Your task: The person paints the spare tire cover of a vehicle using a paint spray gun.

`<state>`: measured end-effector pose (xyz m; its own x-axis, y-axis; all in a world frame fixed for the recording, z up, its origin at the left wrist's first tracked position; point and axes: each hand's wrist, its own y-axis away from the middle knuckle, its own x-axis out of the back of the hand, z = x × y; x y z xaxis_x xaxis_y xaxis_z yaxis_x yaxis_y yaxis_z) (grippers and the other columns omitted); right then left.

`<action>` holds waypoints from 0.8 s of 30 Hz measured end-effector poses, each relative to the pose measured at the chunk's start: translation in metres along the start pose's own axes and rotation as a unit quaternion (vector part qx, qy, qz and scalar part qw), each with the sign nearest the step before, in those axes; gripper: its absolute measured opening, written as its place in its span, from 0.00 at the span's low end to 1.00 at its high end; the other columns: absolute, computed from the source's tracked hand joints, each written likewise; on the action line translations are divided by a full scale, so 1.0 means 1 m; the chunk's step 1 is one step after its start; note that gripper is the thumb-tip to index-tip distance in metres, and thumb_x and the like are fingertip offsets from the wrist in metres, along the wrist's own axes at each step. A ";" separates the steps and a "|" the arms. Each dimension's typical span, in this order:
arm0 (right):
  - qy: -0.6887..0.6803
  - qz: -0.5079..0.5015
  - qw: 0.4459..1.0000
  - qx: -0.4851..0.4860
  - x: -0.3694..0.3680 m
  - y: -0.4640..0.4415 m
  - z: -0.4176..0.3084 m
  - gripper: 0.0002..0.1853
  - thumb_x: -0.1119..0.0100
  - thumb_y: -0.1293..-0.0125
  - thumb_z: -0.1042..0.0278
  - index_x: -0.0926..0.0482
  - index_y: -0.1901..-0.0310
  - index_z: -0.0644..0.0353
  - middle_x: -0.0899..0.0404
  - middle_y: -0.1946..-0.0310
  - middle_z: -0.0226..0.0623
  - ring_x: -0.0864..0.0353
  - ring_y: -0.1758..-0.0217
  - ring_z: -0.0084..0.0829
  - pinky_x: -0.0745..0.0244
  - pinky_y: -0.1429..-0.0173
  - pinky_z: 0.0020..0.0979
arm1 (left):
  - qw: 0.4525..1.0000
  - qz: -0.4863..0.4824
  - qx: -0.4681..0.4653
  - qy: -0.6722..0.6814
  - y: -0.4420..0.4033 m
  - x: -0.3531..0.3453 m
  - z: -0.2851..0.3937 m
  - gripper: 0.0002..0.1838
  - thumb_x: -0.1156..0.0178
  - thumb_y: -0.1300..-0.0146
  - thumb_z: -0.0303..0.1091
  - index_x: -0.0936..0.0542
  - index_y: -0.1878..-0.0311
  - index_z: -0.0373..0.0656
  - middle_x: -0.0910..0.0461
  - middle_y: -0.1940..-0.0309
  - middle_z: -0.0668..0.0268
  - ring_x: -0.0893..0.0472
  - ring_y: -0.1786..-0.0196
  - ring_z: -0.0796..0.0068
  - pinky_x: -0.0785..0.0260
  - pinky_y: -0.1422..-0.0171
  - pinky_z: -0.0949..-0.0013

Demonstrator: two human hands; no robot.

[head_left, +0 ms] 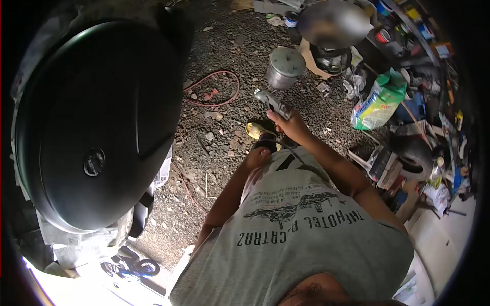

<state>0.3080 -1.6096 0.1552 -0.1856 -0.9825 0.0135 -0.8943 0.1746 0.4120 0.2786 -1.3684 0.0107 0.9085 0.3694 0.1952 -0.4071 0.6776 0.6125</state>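
Note:
My right hand (287, 121) is closed around a grey spray gun (274, 104), whose nozzle end points up and left, away from my body. A thin dark hose (296, 153) runs over the front of my shirt below it. Lower and to the left, my left hand (259, 157) is held near my waist with its fingers curled; what lies in them is too small to make out. To the left stands a large, dark, rounded panel (92, 107) with a round emblem, apart from both hands. Beyond the spray gun, a metal can (286, 69) with a stained lid sits on the gravel.
A red hose (238, 87) loops on the gravel. To the right are a green and yellow bag (380, 102), a tyre (412, 157) and piled clutter. Newspaper (92, 239) is under the dark panel. A yellow shoe (253, 131) shows beyond my hands.

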 end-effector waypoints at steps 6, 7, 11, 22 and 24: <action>0.023 -0.046 0.999 -0.005 0.008 -0.058 -0.046 0.15 0.39 0.25 0.56 0.16 0.48 0.58 0.17 0.68 0.25 0.29 0.80 0.15 0.33 0.77 0.23 | 0.907 0.063 -0.038 0.415 -0.031 0.047 0.124 0.22 0.46 0.22 0.41 0.27 0.32 0.40 0.19 0.43 0.63 0.20 0.42 0.70 0.30 0.35 0.65; 0.045 -0.077 0.996 -0.022 0.011 -0.063 -0.054 0.15 0.40 0.24 0.56 0.17 0.48 0.58 0.16 0.68 0.26 0.30 0.80 0.15 0.34 0.77 0.23 | 0.880 0.082 -0.062 0.463 -0.039 0.049 0.135 0.22 0.45 0.23 0.39 0.27 0.32 0.39 0.19 0.43 0.63 0.20 0.42 0.71 0.30 0.35 0.65; 0.017 -0.132 0.986 0.105 0.010 -0.120 -0.013 0.13 0.41 0.23 0.58 0.18 0.50 0.59 0.14 0.66 0.30 0.30 0.79 0.14 0.35 0.77 0.23 | 0.854 0.152 -0.096 0.488 -0.075 0.065 0.158 0.14 0.43 0.24 0.34 0.24 0.42 0.38 0.18 0.49 0.65 0.20 0.44 0.72 0.29 0.35 0.65; 0.101 -0.161 0.955 0.227 -0.019 -0.275 0.069 0.20 0.36 0.28 0.55 0.21 0.43 0.62 0.14 0.62 0.44 0.13 0.62 0.38 0.20 0.59 0.38 | 0.792 0.294 -0.194 0.498 -0.246 0.081 0.019 0.09 0.42 0.25 0.30 0.20 0.46 0.37 0.18 0.53 0.71 0.23 0.49 0.82 0.30 0.37 0.71; 0.104 -0.125 0.949 0.270 -0.037 -0.313 0.108 0.20 0.36 0.28 0.55 0.21 0.44 0.62 0.14 0.63 0.43 0.12 0.63 0.37 0.20 0.60 0.38 | 0.793 0.297 -0.203 0.492 -0.273 0.101 -0.005 0.11 0.42 0.24 0.31 0.20 0.44 0.37 0.17 0.52 0.70 0.21 0.49 0.81 0.28 0.38 0.69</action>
<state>0.5503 -1.6213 -0.0725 0.0938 -0.9794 0.1786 -0.9886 -0.1129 -0.1001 0.4808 -1.5127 -0.1405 0.1134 0.8820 -0.4575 -0.9137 0.2734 0.3006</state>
